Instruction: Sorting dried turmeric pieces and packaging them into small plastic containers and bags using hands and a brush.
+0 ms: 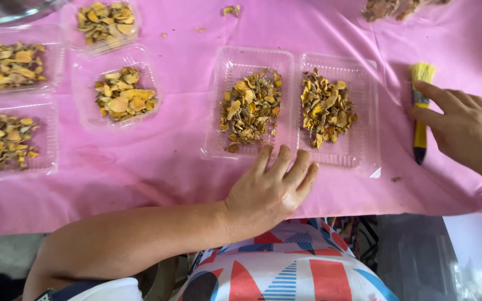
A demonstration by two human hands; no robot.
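The left hand [269,187] was laid flat, fingers spread, against a clear double tray [294,150] at centre frame; a yellow brush [420,111] was loosely touched by the right hand [467,131], upper right.

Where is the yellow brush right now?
In the head view the yellow brush lies on the pink tablecloth at the right, just beyond the right-hand clear tray, with the right hand touching it.

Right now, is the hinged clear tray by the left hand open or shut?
Open: the hinged clear tray lies spread flat, both halves holding dried yellow slices; left hand rests at its near edge.
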